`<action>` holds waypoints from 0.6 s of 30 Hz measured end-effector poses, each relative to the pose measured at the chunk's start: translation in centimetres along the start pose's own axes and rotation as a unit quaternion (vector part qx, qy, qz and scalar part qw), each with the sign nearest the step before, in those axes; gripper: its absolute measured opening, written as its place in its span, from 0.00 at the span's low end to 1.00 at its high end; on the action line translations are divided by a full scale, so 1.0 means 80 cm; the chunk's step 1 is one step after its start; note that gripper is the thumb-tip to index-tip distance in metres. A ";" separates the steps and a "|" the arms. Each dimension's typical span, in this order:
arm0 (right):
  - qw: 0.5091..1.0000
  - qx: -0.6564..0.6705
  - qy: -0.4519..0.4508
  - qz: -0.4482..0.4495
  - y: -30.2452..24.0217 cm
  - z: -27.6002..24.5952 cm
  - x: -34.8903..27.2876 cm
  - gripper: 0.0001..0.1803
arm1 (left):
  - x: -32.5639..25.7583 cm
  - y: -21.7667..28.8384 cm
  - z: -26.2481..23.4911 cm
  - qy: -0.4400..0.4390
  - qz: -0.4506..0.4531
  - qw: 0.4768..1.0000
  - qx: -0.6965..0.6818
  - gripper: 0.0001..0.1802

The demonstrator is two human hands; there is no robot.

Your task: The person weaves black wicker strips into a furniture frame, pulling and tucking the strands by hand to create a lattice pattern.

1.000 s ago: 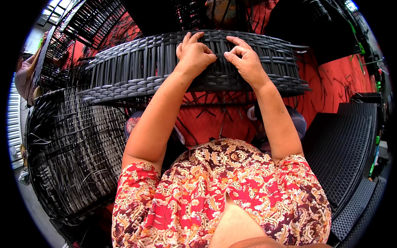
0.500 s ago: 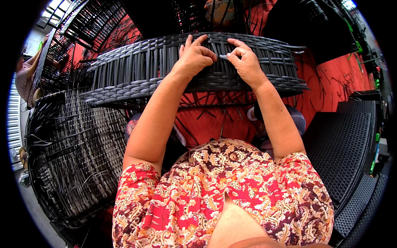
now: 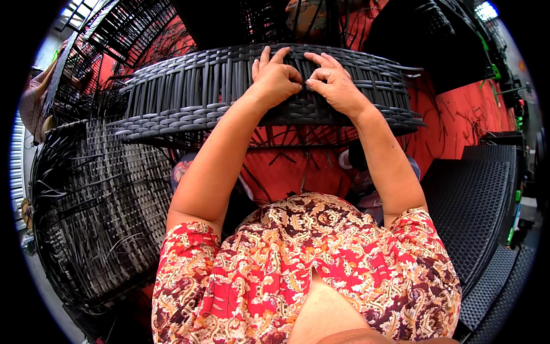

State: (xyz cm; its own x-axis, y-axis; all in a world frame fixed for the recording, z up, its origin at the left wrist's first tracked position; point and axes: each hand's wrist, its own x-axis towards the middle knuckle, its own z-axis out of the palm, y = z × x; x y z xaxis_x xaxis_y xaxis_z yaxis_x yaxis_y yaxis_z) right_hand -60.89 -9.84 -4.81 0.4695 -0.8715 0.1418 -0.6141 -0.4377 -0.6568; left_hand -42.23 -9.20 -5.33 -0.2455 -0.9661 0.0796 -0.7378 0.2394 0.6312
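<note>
A long, curved panel of dark grey woven wicker lies across in front of me, with upright strands between braided bands along its top and bottom. My left hand is at its middle, thumb and forefinger pinched together, the other fingers raised against the upper band. What that pinch holds is hidden. Close beside it, my right hand pinches with thumb and forefinger where a grey wicker strand showed a moment ago; the strand is now hardly visible. Its other fingers rest on the upper weave. The two pinches are almost touching.
At the left stands a partly woven wicker piece with loose strand ends. Dark woven panels are stacked at the right. Cut strands lie on the red floor covering. Another person is at the far left edge.
My right hand has shifted slightly left, closing the gap to my left hand. The strand tip that stuck out from its pinch no longer shows. My left hand has barely moved.
</note>
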 end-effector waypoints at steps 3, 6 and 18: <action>1.000 -0.011 0.016 -0.014 0.000 0.001 -0.001 0.10 | 0.002 0.001 -0.001 -0.004 0.001 1.000 0.001 0.07; 0.998 -0.017 0.057 -0.027 -0.007 0.004 -0.004 0.08 | 0.004 -0.001 0.001 0.005 -0.003 1.000 -0.019 0.06; 0.983 0.039 0.173 -0.045 -0.016 0.003 -0.010 0.05 | 0.002 -0.008 -0.004 0.022 0.010 0.986 -0.167 0.06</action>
State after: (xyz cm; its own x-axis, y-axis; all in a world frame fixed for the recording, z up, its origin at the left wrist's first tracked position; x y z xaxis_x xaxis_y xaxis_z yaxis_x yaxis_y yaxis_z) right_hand -60.31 -8.48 -4.24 0.2679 -0.8591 0.4360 -0.5233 -0.5097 -0.6829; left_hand -41.58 -9.50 -5.45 -0.2245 -0.9667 0.1227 -0.4834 0.2198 0.8474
